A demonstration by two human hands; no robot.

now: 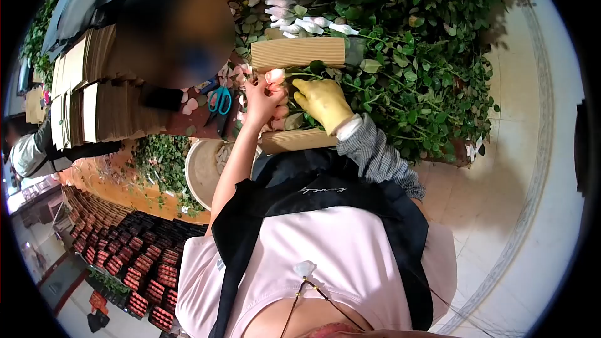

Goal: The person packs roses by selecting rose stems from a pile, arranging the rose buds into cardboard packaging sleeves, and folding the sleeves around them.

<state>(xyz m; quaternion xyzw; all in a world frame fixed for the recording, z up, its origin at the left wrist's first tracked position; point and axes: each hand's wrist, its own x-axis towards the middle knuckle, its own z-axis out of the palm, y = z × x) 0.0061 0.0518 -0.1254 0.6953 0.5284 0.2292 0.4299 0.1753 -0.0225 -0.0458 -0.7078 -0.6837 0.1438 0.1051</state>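
Observation:
My bare left hand has its fingers around a pale pink rose at the top of a small row of blooms. More pink roses lie just below, partly covered by my fingers. Close on the right is my right hand in a yellow glove, its thumb and forefinger apart beside the rose stems; its other fingers are hidden. Corrugated cardboard pieces lie on both sides of the roses: an upper one and a lower one near my apron.
Blue-handled scissors lie left of my hand. Leafy stems pile up on the right, with white-netted blooms above. A pale bucket stands lower left. Cardboard stacks and another person are further left.

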